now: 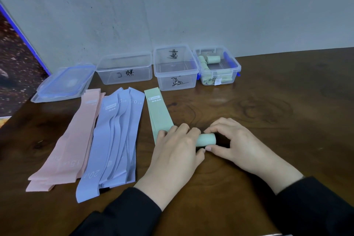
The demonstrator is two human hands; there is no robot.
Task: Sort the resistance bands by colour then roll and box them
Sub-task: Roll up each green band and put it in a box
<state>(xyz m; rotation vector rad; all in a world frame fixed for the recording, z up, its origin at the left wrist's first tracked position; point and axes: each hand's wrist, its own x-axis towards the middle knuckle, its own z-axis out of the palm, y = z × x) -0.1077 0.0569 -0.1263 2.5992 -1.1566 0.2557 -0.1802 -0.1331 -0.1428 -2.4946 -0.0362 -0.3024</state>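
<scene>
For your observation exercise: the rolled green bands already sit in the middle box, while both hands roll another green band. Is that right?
Not quite. The head view shows the rolled green bands in the right-hand box, not the middle one. Both hands do roll another green band.

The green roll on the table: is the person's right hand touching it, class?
Touching. The head view shows the right hand pinching the green roll's end between curled fingers above and thumb below.

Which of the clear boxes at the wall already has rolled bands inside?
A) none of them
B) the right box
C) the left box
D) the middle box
B: the right box holds several rolled green bands, while the left box and the middle box show only black writing on their walls.
</scene>
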